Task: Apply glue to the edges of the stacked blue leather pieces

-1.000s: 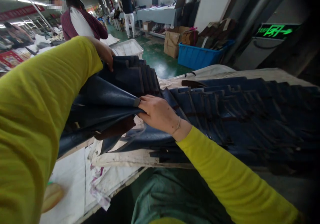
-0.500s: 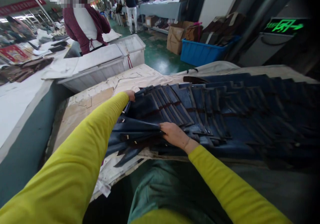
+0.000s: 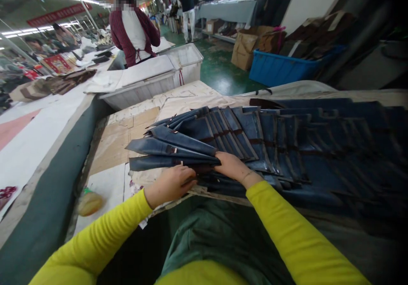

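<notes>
Dark blue, leather-like panels (image 3: 229,128) with grey-brown edges lie overlapping in a long row across the cloth-covered table. My right hand (image 3: 234,166) is closed on the gathered ends of several blue panels (image 3: 168,147), which fan out to the left. Small pale tags show on some of them. My left hand (image 3: 172,185) is at the near side of this fan, fingers curled at the edge of the lowest panel; its fingertips are partly hidden.
Cardboard (image 3: 127,128) covers the table's left part, with a small yellowish bag (image 3: 90,203) nearby. Behind stand white plastic bins (image 3: 188,64) and a blue crate (image 3: 280,70) of brown material. A person in a maroon cardigan (image 3: 117,30) stands beyond the bins.
My left hand has moved from the far edge of the panels to their near side. The panels' left ends now lie fanned out. My right hand keeps its grip; the view has shifted left.
</notes>
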{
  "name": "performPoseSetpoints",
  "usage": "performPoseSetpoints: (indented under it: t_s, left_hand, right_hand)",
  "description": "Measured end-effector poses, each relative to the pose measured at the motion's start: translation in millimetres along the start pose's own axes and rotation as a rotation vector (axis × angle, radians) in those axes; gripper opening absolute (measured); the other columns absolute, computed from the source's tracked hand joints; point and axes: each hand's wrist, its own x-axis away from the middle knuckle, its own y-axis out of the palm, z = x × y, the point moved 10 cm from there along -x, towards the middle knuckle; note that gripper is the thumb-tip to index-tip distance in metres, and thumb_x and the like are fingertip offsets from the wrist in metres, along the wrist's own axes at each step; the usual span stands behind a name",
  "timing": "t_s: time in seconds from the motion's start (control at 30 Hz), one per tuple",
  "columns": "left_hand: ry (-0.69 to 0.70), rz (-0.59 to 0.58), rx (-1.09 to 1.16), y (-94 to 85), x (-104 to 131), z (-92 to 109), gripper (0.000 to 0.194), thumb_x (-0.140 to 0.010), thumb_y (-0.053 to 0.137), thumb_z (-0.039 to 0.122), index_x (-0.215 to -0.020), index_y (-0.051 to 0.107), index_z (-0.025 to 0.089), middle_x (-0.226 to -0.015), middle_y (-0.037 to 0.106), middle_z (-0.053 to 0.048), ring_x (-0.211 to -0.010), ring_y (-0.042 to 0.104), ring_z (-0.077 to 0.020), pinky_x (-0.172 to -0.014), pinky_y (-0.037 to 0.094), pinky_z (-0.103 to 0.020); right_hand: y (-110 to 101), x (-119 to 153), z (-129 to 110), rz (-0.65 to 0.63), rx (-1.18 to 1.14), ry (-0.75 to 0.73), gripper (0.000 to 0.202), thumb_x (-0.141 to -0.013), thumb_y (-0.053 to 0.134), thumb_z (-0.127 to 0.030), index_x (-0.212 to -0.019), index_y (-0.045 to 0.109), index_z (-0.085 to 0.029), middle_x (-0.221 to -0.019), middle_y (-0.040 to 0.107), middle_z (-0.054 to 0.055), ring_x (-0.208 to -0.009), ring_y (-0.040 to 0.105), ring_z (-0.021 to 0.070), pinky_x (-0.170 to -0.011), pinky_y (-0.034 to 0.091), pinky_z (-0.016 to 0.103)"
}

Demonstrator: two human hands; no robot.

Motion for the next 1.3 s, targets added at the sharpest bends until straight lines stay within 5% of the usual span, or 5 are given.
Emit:
performPoseSetpoints:
  t_s: [0.17,0.33,0.6,0.93,1.3]
  left_hand:
    - [-0.246,0.325,-0.092,25.9,40.9,-39.3,0.039,-0.088,0.049,0.030,-0.125,0.046,0.018,-0.123,0.052,-0.012,-0.115,0.048,-0.0242,-0.098,0.040,-0.041]
    - [-0.313,0.524,-0.100,2.6,25.9,-45.1,0.047,-0.086,0.053,0.031,-0.130,0.040,0.020,-0.124,0.049,-0.011,-0.116,0.046,-0.0239,-0.100,0.039,-0.041]
    - [-0.329,0.378,-0.167,15.4,-6.4,-47.6,0.046,-0.076,0.064,0.039,-0.115,0.052,0.018,-0.114,0.055,-0.010,-0.107,0.050,-0.0257,-0.094,0.043,-0.043]
    - [-0.442,0.647,-0.044,-12.1,21.8,-68.0,0.030,-0.090,0.041,0.025,-0.114,0.057,0.020,-0.120,0.053,-0.010,-0.115,0.047,-0.0220,-0.100,0.038,-0.040]
    - [-0.719,0.978,1.351,48.5,62.3,-140.8,0.017,-0.082,0.054,0.032,-0.087,0.059,0.016,-0.080,0.067,-0.004,-0.077,0.065,-0.0159,-0.081,0.052,-0.033]
  right_hand:
    - [1.7,0.2,-3.1,-0.163,-0.117,-0.052,0.044,-0.073,0.061,-0.053,-0.098,0.063,-0.016,-0.096,0.067,0.007,-0.087,0.062,0.0207,-0.074,0.044,0.024]
    - [-3.9,-8.1,13.9,-0.094,-0.136,0.048,0.045,-0.089,0.038,-0.054,-0.084,0.065,-0.017,-0.087,0.068,0.007,-0.086,0.062,0.0190,-0.075,0.042,0.024]
    - [-4.6,-15.5,35.0,0.043,-0.038,0.242,0.043,-0.091,0.035,-0.047,-0.082,0.064,-0.017,-0.090,0.068,0.011,-0.086,0.062,0.0221,-0.067,0.039,0.027]
    - [-6.9,-7.1,36.2,0.096,0.046,0.341,0.046,-0.093,0.028,-0.048,-0.086,0.064,-0.019,-0.089,0.068,0.012,-0.083,0.064,0.0235,-0.063,0.037,0.028]
    - [-8.7,-2.4,36.7,0.148,0.050,0.320,0.044,-0.094,0.028,-0.046,-0.083,0.061,-0.019,-0.086,0.069,0.010,-0.082,0.064,0.0210,-0.062,0.036,0.027]
